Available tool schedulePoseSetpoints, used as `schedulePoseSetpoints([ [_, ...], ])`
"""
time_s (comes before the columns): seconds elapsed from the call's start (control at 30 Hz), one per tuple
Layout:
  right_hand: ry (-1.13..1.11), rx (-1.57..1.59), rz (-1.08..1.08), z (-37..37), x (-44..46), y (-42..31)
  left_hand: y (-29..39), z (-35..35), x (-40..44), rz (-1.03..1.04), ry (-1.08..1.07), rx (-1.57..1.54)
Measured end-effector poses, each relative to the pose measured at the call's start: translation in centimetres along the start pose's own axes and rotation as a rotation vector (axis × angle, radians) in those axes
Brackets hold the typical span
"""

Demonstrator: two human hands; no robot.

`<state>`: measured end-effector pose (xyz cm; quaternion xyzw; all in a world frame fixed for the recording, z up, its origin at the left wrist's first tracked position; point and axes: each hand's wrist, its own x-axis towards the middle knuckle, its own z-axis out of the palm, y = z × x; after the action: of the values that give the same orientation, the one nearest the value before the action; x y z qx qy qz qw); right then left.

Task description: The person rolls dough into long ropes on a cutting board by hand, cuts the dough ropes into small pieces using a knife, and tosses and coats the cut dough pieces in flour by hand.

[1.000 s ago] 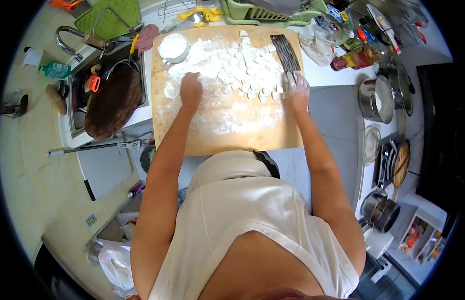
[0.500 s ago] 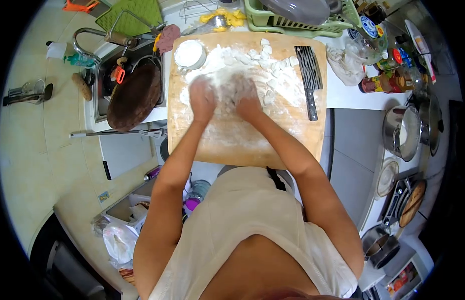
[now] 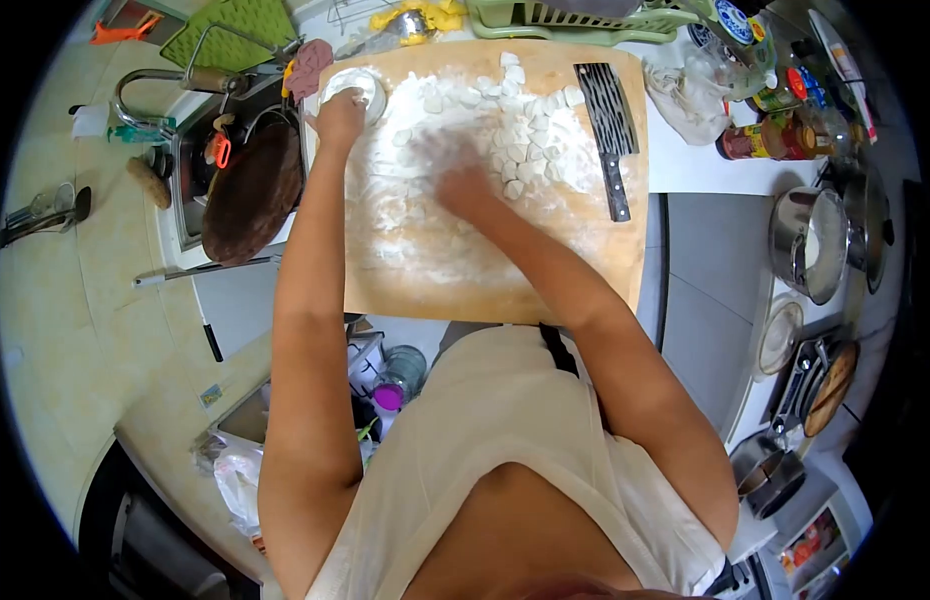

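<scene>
My left hand is at the near side of a round bowl of white flour at the board's far left corner. Its fingers reach over the rim, and their tips are partly hidden. Smeared by motion, my right hand hovers over or touches the floured middle of the wooden board; its grip cannot be made out. To its right lie several small, flour-dusted dough pieces, some touching one another. A cleaver with a patterned blade rests along the board's right side, handle toward me.
On the left is a sink with a large brown oval pan leaning in it. A green dish rack stands behind the board. Jars and a white cloth are at the right, with a steel pot nearer me.
My left hand has moved from the middle of the board to the flour bowl. My right hand has shifted slightly left, uncovering more dough pieces. The view has shifted a little.
</scene>
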<state>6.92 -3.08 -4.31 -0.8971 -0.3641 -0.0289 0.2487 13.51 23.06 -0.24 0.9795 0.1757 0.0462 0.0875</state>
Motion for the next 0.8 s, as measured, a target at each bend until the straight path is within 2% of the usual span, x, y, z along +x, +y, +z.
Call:
schedulePoseSetpoints([
  [0.1,-0.126,0.007,-0.2,0.9,-2.7,-2.1,0.4,-1.5,0.4,-0.006,-0.122,0.061],
  [0.17,-0.202,-0.11,-0.318,-0.2,-6.1,-1.9,1.1,-2.5,-0.1,-0.033,-0.073,-0.061],
  [0.27,-0.26,-0.137,-0.34,-3.6,-9.8,1.3,4.3,-5.5,-3.1,0.005,0.105,-0.32],
  [0.33,-0.186,-0.177,-0.132,-5.3,-10.0,3.6,6.3,-6.0,-6.6,0.065,0.191,-0.465],
  [0.4,-0.115,-0.173,0.052,-6.2,-8.1,4.2,8.8,-7.3,-10.3,-0.041,-0.033,-0.45],
  [0.47,-0.049,-0.126,0.213,-6.0,-4.8,3.3,7.0,-3.4,-12.0,0.078,0.228,-0.36],
  [0.5,0.012,-0.122,0.189,-4.6,-3.4,2.8,6.0,-1.7,-12.4,0.14,0.357,-0.314],
  [0.57,0.128,-0.113,0.144,-1.1,-1.2,0.9,4.5,-1.0,-11.7,-0.014,0.466,-0.236],
  [0.6,0.048,-0.085,0.066,-0.6,-0.9,-0.3,3.5,-0.8,-11.2,-0.092,0.516,-0.194],
  [0.63,-0.034,-0.056,-0.011,-0.3,-0.9,-1.6,2.9,-1.0,-10.5,-0.045,0.6,-0.12],
  [0.73,-0.182,-0.006,-0.212,-0.7,-3.6,-3.3,1.9,-2.5,-7.7,0.117,0.5,-0.071],
  [0.8,-0.2,0.019,-0.286,-1.1,-6.7,-3.0,1.8,-2.4,-5.8,-0.023,0.222,-0.054],
])
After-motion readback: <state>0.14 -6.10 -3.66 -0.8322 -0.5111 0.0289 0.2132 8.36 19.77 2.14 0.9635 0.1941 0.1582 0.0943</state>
